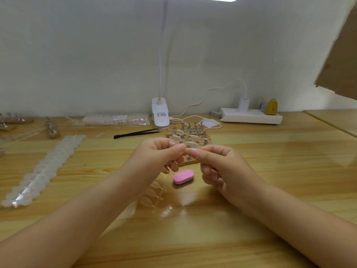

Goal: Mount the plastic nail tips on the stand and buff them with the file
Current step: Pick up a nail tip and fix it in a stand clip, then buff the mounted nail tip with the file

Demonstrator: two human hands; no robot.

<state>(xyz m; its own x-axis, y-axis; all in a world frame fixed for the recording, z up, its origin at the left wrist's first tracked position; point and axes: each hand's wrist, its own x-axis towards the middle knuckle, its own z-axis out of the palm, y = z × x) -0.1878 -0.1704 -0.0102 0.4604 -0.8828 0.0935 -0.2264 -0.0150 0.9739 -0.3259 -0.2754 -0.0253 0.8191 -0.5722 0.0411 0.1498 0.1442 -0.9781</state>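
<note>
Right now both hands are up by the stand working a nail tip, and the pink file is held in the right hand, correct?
Not quite. The pink file lies on the table, untouched, below both hands, as the head view shows. The rest is right.

Both hands, the left hand (158,157) and right hand (216,163), meet fingertip to fingertip just in front of the stand (188,139), blocking the near approach to its pegs. The pink file (183,176) lies beneath them on the table (280,171). Black tweezers (135,133) and the lamp clip (160,114) crowd the stand's left; bare wood lies open to its right.
</note>
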